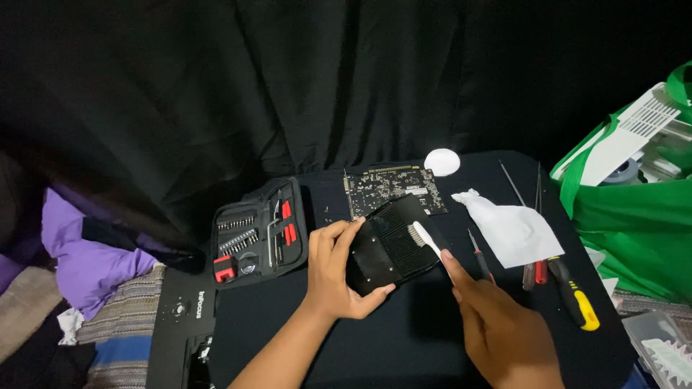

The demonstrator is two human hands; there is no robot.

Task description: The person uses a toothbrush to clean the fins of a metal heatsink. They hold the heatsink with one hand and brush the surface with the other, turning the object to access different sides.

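Note:
My left hand (pixel 337 270) grips a black finned heatsink (pixel 393 245), tilted up off the black table (pixel 404 338) at centre. My right hand (pixel 497 328) holds a white brush (pixel 427 242) whose bristled head rests on the heatsink's fins near its upper right edge. Just behind the heatsink a bare circuit board (pixel 393 189) lies flat on the table.
An open black tool case (pixel 258 234) with bits and red parts lies left. A white cloth (pixel 508 227), a round white pad (pixel 442 161), several screwdrivers (pixel 569 292) and thin rods (pixel 513 184) lie right. A green bag (pixel 634 216) stands far right; purple fabric (pixel 83 252) far left.

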